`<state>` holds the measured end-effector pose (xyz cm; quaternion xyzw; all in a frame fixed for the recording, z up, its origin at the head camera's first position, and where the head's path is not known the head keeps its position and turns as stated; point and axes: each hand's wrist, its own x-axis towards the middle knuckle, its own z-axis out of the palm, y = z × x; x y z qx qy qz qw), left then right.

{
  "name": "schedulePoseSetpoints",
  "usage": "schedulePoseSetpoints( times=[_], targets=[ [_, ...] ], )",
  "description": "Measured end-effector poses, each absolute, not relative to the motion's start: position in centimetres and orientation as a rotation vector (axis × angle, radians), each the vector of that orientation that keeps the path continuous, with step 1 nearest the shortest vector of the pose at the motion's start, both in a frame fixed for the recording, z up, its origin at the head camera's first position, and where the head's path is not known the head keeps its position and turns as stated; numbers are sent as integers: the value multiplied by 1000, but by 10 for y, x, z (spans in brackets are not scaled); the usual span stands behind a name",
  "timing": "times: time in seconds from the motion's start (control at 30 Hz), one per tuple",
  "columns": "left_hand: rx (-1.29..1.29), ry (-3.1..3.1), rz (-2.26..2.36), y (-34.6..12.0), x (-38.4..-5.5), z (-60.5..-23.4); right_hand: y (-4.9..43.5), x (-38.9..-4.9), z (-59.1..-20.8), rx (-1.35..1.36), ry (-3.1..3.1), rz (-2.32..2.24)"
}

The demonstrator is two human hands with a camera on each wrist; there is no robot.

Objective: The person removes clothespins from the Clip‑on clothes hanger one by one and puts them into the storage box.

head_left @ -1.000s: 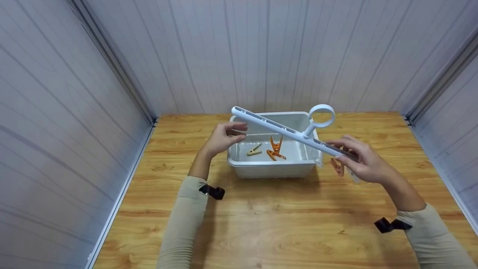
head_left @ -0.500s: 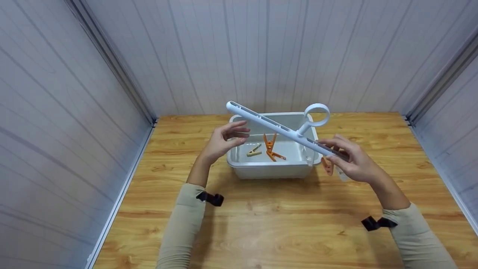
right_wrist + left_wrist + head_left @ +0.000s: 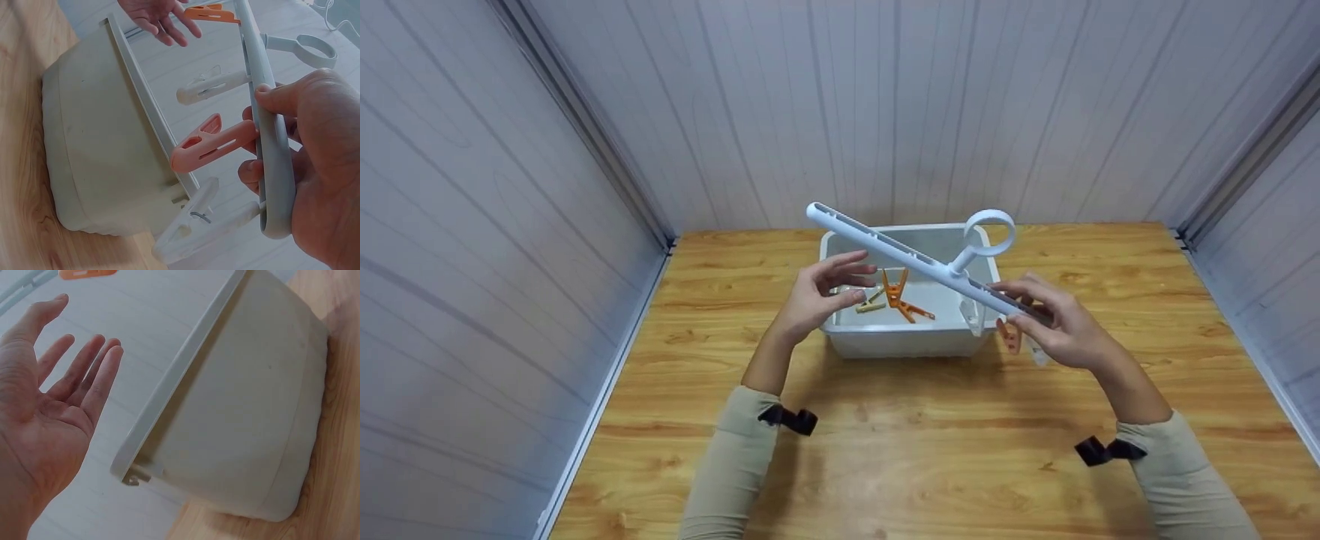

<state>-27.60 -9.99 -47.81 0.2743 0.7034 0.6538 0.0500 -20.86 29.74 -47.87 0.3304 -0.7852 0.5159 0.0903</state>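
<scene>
My right hand (image 3: 1065, 322) grips the right end of a white clip hanger (image 3: 877, 241) with a ring hook, its bar tilted up to the left. From the bar hang an orange clip (image 3: 214, 13), a whitish clip (image 3: 211, 88), a pink clip (image 3: 211, 145) and a clear clip (image 3: 208, 225), as the right wrist view shows. My left hand (image 3: 821, 296) is below the bar's left half, over the basin's left side, fingers apart and loosely bent, holding nothing. Inside the white basin (image 3: 907, 345) lie a yellow clip (image 3: 872, 302) and an orange clip (image 3: 916, 312).
The basin stands on a wood-grain table (image 3: 915, 450), below the hanger. Panelled walls (image 3: 885, 112) enclose the table at the back and both sides. A white cable (image 3: 337, 22) appears at the top right corner of the right wrist view.
The hanger and my right hand have moved left, with the hanging clips moving along. My left hand has shifted slightly right, towards the clips.
</scene>
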Motion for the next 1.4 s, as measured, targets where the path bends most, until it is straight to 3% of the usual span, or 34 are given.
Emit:
schedulePoseSetpoints(
  times=[0.67,1.4],
  targets=[
    [844,2162,2012,-75,-252,-474,294,-206,-482,1027,-2322,1535],
    [679,2177,1987,-65,-239,-469,295,-203,-483,1090,-2314,1495]
  ],
)
